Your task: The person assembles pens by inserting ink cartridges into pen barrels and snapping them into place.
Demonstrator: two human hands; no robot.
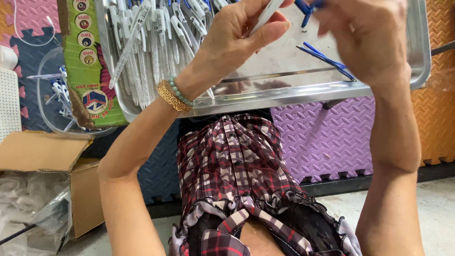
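Observation:
My left hand (pixel 237 35) is raised over a shiny metal tray (pixel 303 90) and pinches a white pen barrel (pixel 265 14) between thumb and fingers. My right hand (pixel 367 38) is blurred beside it and grips a small blue pen part (pixel 305 7) at the top edge. A heap of white pen barrels (pixel 151 42) fills the tray's left half. A couple of thin blue refills (pixel 327 59) lie on the tray's bare right half, just under my right hand. A gold bracelet and a green bead bracelet (pixel 175 95) circle my left wrist.
A green printed carton (pixel 90 61) leans at the tray's left end. A clear plastic tub (pixel 57 95) behind it holds more pens. An open cardboard box (pixel 57 170) with plastic bags sits lower left. Purple, blue and orange foam mats (pixel 327 137) cover the floor. My plaid clothing (pixel 237 175) is below.

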